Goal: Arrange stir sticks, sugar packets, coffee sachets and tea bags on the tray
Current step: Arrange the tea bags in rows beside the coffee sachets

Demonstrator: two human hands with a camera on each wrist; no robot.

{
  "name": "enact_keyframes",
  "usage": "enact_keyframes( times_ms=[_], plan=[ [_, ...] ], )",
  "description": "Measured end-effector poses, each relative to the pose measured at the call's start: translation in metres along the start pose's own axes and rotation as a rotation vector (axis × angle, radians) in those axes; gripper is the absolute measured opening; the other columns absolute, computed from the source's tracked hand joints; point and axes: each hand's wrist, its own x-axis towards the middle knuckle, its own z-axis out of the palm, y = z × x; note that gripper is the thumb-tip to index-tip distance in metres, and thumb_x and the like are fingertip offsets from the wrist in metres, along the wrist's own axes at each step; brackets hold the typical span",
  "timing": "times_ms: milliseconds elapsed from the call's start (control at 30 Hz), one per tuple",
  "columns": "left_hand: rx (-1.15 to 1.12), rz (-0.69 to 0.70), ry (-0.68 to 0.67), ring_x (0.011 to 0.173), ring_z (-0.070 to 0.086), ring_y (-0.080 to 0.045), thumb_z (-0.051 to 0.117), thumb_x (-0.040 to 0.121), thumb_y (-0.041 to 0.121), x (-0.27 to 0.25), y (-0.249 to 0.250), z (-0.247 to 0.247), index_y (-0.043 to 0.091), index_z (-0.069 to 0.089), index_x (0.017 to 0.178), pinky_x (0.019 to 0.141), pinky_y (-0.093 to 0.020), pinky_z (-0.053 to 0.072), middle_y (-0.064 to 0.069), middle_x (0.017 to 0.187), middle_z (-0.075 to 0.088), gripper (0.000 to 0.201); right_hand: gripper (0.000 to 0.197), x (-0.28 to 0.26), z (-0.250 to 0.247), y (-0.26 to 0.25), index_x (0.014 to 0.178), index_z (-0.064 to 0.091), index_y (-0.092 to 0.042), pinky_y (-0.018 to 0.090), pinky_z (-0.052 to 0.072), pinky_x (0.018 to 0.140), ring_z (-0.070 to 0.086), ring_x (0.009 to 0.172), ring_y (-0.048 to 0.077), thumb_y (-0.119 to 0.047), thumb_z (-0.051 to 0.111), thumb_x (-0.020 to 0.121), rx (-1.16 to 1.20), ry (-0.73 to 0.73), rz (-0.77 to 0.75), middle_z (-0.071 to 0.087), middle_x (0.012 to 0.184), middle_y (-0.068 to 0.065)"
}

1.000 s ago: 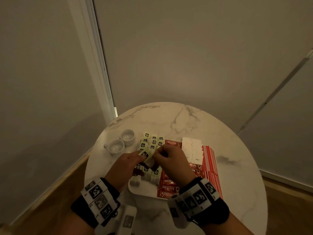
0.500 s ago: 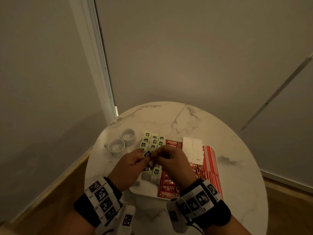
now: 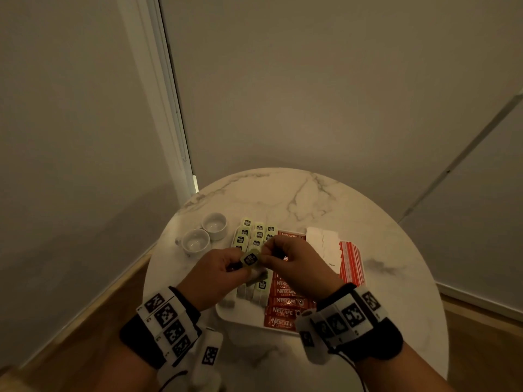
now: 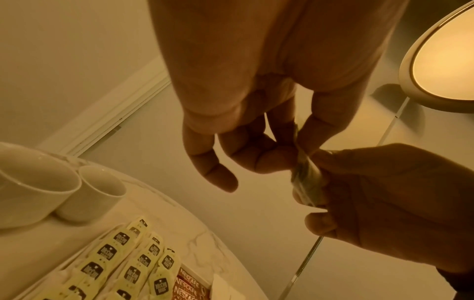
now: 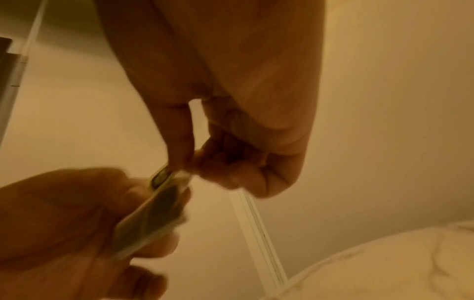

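Both hands meet above the white tray (image 3: pixel 240 316) and pinch a small bundle of pale green tea bags (image 3: pixel 250 258). My left hand (image 3: pixel 240 267) grips its left end, and the left wrist view shows thumb and forefinger of the left hand (image 4: pixel 295 140) on the bundle of tea bags (image 4: pixel 306 182). My right hand (image 3: pixel 266 254) pinches the other end; the right hand (image 5: pixel 187 162) nips the bags (image 5: pixel 153 213). On the tray lie rows of tea bags (image 3: pixel 256 233), red coffee sachets (image 3: pixel 283 306), white sugar packets (image 3: pixel 322 244) and red-striped stir sticks (image 3: pixel 351 261).
Two white cups (image 3: pixel 195 241) stand left of the tray on the round marble table (image 3: pixel 297 199). Walls close in behind the table, and a wooden floor (image 3: pixel 85 321) shows on either side. A lit round lamp (image 4: pixel 446 58) appears in the left wrist view.
Both hands have stayed together over the tray. The tea bags between the fingers have risen a little and moved slightly right.
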Motion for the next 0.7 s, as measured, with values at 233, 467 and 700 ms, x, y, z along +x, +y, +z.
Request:
enact_keyframes(
  times_ms=[233,467,700],
  plan=[
    [0.019,-0.054,-0.037,0.085,0.064,-0.037,0.062,0.071,0.047,0.000,-0.001,-0.002,0.017,0.070,0.083,0.082,-0.052,0.054,-0.017,0.084,0.068,0.034,0.010,0.007,-0.014,-0.005,0.082,0.061,-0.022,0.013,0.042,0.060,0.051,0.063,-0.002,-0.023,0.060,0.092,-0.219,-0.141,-0.001,0.059,0.076,-0.008],
    [0.185,0.013,0.096,0.061,0.055,-0.005,0.060,0.091,0.015,0.001,-0.002,0.005,0.018,0.065,0.068,0.062,-0.021,0.045,0.006,0.061,0.058,0.024,0.011,0.008,-0.001,0.000,0.080,0.062,-0.019,0.013,0.038,0.057,0.050,0.060,0.000,-0.022,0.063,0.091,-0.179,0.014,0.034,0.057,0.072,-0.009],
    [0.202,0.005,0.263,0.067,0.061,-0.016,0.068,0.085,0.016,0.005,-0.007,0.013,0.009,0.072,0.078,0.064,-0.030,0.049,-0.004,0.069,0.065,0.010,0.010,0.006,0.022,0.010,0.083,0.064,-0.013,0.013,0.042,0.055,0.054,0.061,0.003,-0.019,0.062,0.091,-0.054,0.254,0.097,0.062,0.074,-0.004]
  ],
)
